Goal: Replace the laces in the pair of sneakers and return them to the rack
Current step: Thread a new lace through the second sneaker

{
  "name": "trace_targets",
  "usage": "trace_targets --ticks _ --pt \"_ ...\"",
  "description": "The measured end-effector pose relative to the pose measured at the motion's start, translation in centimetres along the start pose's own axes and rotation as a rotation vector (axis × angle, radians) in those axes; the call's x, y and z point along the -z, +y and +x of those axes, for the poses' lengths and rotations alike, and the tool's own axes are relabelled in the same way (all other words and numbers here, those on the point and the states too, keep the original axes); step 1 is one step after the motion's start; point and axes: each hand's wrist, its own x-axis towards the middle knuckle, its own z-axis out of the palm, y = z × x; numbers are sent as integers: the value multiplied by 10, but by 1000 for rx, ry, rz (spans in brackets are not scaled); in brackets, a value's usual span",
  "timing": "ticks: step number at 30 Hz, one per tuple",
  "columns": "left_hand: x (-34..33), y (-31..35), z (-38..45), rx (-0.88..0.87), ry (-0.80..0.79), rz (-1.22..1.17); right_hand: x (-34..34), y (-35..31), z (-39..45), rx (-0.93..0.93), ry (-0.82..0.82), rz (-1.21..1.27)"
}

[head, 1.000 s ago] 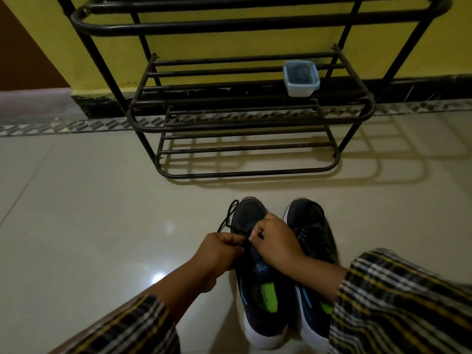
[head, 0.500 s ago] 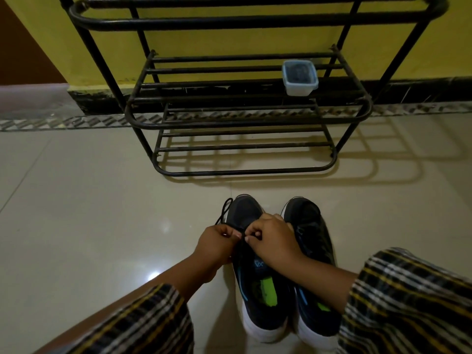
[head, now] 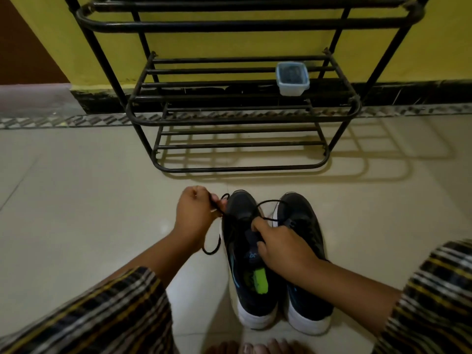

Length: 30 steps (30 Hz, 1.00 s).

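Two dark sneakers with white soles stood side by side on the pale tiled floor (head: 76, 200) in the lower middle of the frame, toes pointing up the frame toward the rack. The left sneaker (head: 246, 264) showed a green insole patch inside its opening; the right sneaker (head: 304, 251) stood just beside it, their sides touching or nearly so.

A black lace (head: 231, 221) ran from the front of the left sneaker. One part went up and left to the left hand (head: 195, 215), which was at the left of that shoe's toe, fingers curled tight around the lace, with a loose loop hanging below the hand onto the floor. Another strand arched across toward the toe of the right sneaker and came down to the right hand (head: 281, 245). That hand lay over the middle of the left sneaker, fingers bent and gripping its tongue and the lace there. Both forearms came in from the bottom corners in plaid sleeves (head: 102, 318).

Beyond the shoes, in the upper middle of the frame, stood a black metal rack (head: 242, 121) against a yellow wall (head: 229, 44). A small clear plastic box (head: 292, 77) with dark contents sat on its middle shelf, toward the right. Bare toes (head: 258, 347) showed at the bottom edge.
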Motion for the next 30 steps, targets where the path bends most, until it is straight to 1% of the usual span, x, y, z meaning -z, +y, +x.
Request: trace_targets --ticks 1,2,4,6,7,8,9,11,12,13,14,15,16,18,19,20,22,24,26,27,28,30 --pt "2 7 0 -21 28 -68 -2 1 -3 13 -4 -14" --pt "5 13 1 -55 62 -81 -4 1 -7 25 -19 -28" --pt "15 20 1 -179 123 -9 -8 -2 -16 44 -65 -65" --pt "27 21 -4 -350 153 176 -11 -6 -24 70 -120 -107" --pt "32 19 -7 -436 148 342 -11 -7 -26 73 -138 -115" --pt "39 14 -12 -477 108 563 -11 -9 -29 68 -152 -118" --pt "44 5 -16 -459 26 804 -10 -10 -30 60 -158 -118" --pt "55 -20 -24 -338 -229 1235 -9 -12 -32 47 -176 -118" --pt "58 -32 -27 -290 -332 1366 -9 -13 -32 45 -184 -119" --pt "61 -40 -31 -266 -384 1424 -8 -13 -32 42 -191 -119" --pt "63 -43 -34 -269 -389 1413 -7 -13 -32 38 -197 -110" --pt "65 -44 -33 -302 -350 1344 -7 -14 -31 35 -203 -101" --pt "66 -41 -31 -346 -269 1241 -7 -14 -31 34 -210 -95" --pt "67 -26 -29 -419 -58 948 -7 -14 -31 34 -224 -89" --pt "66 -17 -28 -435 11 785 -7 -13 -31 32 -225 -83" --pt "66 -8 -28 -446 44 637 -8 -14 -30 31 -220 -77" --pt "63 7 -30 -456 42 413 -8 -14 -30 30 -209 -74" --pt "59 21 -33 -411 16 212 -10 -15 -29 37 -211 -79" --pt "55 32 -36 -304 -20 -21 -11 -16 -28 50 -231 -105" --pt "54 35 -36 -239 -19 -99 -10 -17 -28 53 -239 -120" --pt "54 34 -34 -187 2 -116 -10 -18 -27 53 -244 -127" --pt "58 25 -28 -119 61 7 -10 -19 -27 47 -248 -131"
